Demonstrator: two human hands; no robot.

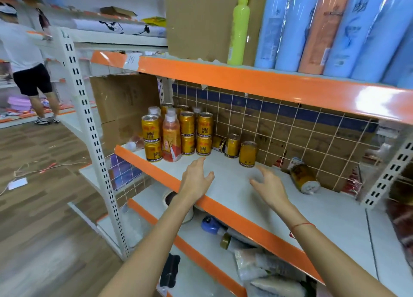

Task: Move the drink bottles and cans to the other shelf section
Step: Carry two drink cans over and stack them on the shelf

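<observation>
Gold drink cans (187, 132) stand stacked two high at the left end of the middle shelf (228, 180), with an orange drink bottle (171, 140) in front. A bottle (134, 144) lies on its side at the far left. Two cans (232, 145) and a third can (247, 153) stand to the right; one more can (304, 178) lies on its side by the mesh back. My left hand (196, 178) hovers open just below the stacked cans. My right hand (267, 184) hovers with loosely curled fingers near the single standing can. Neither hand holds anything.
The upper shelf holds tall blue and orange bottles (312, 26), a yellow-green bottle (239, 28) and a cardboard box (201, 22). The lower shelf (201, 274) carries bags and a blue-capped item. A person (26, 57) stands at the far left aisle. A cardboard sheet (125, 104) closes the shelf's left end.
</observation>
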